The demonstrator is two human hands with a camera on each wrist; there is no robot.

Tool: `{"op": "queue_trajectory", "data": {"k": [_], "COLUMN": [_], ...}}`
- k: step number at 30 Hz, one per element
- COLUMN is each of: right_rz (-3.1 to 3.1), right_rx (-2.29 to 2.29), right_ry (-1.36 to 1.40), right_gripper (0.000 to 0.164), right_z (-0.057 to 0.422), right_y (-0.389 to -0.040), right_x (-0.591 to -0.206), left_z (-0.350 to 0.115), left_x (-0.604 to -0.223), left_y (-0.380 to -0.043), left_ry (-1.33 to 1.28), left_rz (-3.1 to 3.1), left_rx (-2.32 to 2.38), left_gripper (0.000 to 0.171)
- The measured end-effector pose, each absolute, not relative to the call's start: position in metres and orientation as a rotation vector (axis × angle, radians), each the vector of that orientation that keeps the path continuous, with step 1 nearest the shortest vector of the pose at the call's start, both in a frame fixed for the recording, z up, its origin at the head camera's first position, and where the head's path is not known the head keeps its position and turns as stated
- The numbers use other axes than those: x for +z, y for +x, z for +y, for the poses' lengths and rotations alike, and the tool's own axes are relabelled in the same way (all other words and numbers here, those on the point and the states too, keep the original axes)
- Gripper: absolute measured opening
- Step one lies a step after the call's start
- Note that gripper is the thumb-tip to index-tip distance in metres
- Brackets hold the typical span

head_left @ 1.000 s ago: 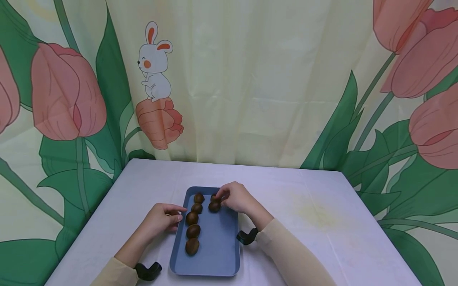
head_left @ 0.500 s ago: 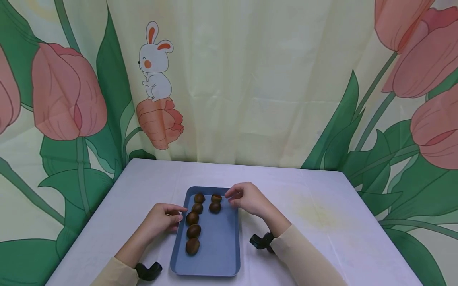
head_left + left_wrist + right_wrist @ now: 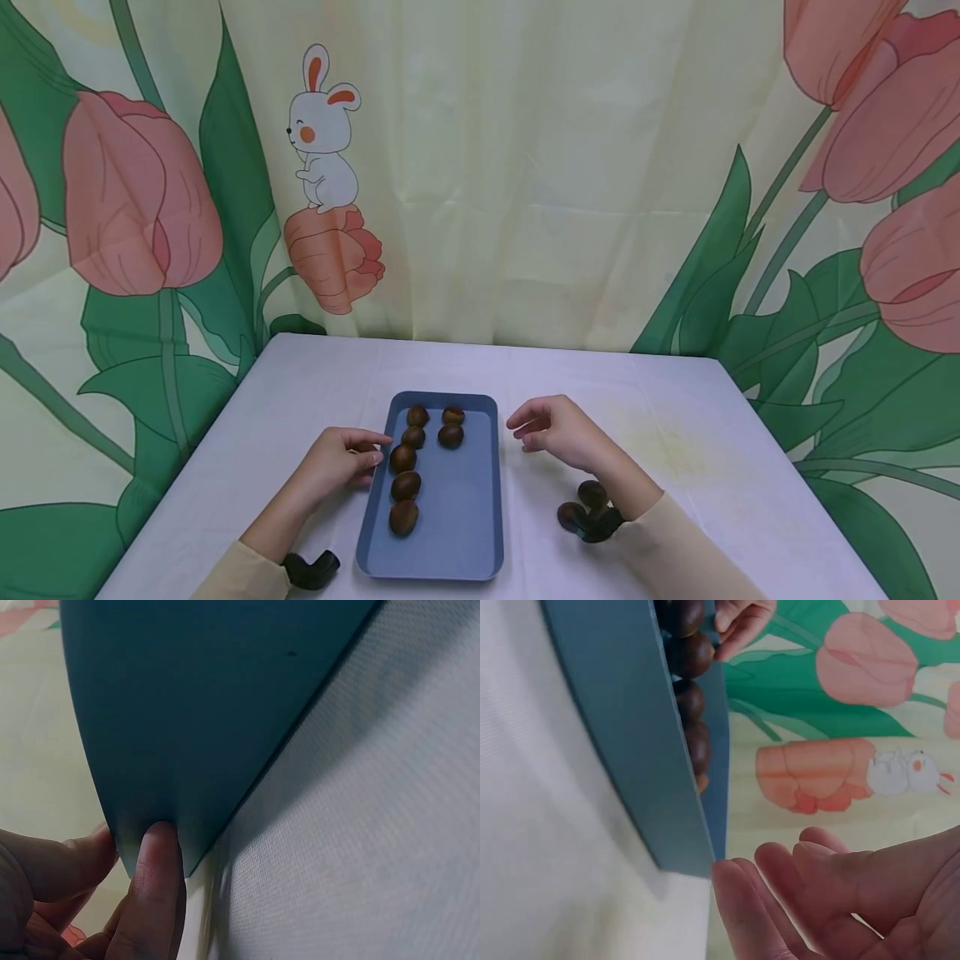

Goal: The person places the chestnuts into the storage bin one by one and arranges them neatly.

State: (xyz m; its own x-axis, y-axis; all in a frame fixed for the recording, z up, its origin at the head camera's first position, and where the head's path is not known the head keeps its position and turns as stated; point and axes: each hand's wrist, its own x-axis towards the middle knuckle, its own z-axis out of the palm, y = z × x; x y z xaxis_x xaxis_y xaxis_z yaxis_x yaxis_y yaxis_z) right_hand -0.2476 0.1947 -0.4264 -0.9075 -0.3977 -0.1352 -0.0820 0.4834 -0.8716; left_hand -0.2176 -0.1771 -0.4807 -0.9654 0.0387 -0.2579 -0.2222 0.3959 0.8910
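Note:
A blue-grey tray (image 3: 457, 533) lies on the table with a left column of several brown chestnuts (image 3: 405, 485). Two more chestnuts (image 3: 451, 435) sit at its far right, one behind the other. My left hand (image 3: 341, 461) holds the tray's left side, thumb against the outer wall and index finger at the rim; the left wrist view shows the fingers on the wall (image 3: 150, 750). To the right of the tray, my right hand (image 3: 558, 433) hovers over the table with fingers loosely bent and nothing in them. Two loose chestnuts (image 3: 592, 494) show beside the right wrist.
Black wrist cameras (image 3: 311, 570) are strapped to both wrists. The table (image 3: 600, 375) has a white cloth with a faint yellowish stain at the right. Behind it hangs a curtain (image 3: 525, 208) printed with tulips and a rabbit.
My right hand has let go of the chestnut at the tray's far right and moved right, off the tray. The two loose chestnuts have come into view. My left hand stays put.

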Motion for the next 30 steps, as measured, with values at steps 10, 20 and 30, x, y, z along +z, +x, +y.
{"op": "queue_trajectory", "data": {"k": [10,20,30], "right_rz": [2.485,2.619,2.656], "right_rx": [-1.283,-1.185,-1.134], "right_ry": [-0.349,-0.303,-0.129], "right_gripper": [0.026,0.023,0.026], "right_z": [0.225,0.258,0.276], "right_y": [-0.224,-0.212,-0.202], "right_x": [-0.432,-0.446,-0.455], "left_z": [-0.177,-0.176,-0.176], "left_x": [-0.48,-0.481,-0.481], "left_y": [-0.218,-0.218,-0.218], "left_ry": [-0.17,-0.167,-0.176], "left_rz": [2.415,2.428,2.429], "left_rx": [1.607,1.599,1.586], "left_gripper": [0.026,0.025,0.024]}}
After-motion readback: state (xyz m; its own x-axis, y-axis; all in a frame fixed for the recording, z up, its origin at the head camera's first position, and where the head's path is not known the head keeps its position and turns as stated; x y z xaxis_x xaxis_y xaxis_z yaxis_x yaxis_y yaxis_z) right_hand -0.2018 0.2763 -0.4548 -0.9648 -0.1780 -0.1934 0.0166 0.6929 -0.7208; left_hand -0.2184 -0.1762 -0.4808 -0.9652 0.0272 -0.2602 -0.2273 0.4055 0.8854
